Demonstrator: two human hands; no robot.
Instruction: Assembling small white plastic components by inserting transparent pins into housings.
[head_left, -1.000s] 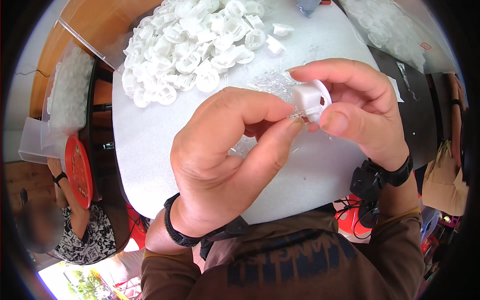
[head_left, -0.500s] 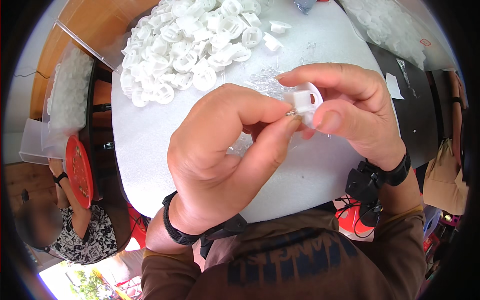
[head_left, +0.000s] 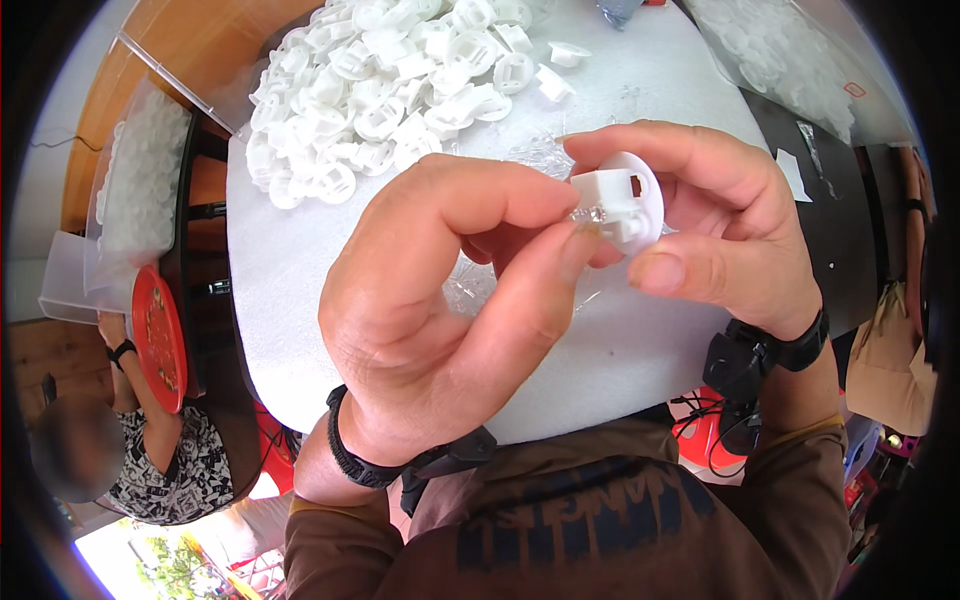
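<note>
Between the thumb and fingers of my right hand [head_left: 735, 215] is a white plastic fitting [head_left: 612, 192], a round flange with a boxy socket standing on it. The flange faces right and its box faces my left hand [head_left: 435, 285]. That hand is closed, thumb against forefinger, at the box's lower side. A small clear plastic piece [head_left: 592, 214] sits at those fingertips and touches the fitting; the fingers partly hide it. Behind and below my hands lie loose clear plastic pieces [head_left: 540, 153] on the white padded table top [head_left: 640, 350].
A heap of similar white fittings [head_left: 380, 90] covers the far left of the table, with two loose ones [head_left: 554, 84] beside it. Bags of white parts [head_left: 775, 50] stand at far right and left. At left, another person's arm [head_left: 140, 390] is near a red tray [head_left: 160, 335].
The fitting has turned slightly, so more of its box and flange shows. My right thumb has dropped lower, and the clear piece at my left fingertips is now more visible against the fitting.
</note>
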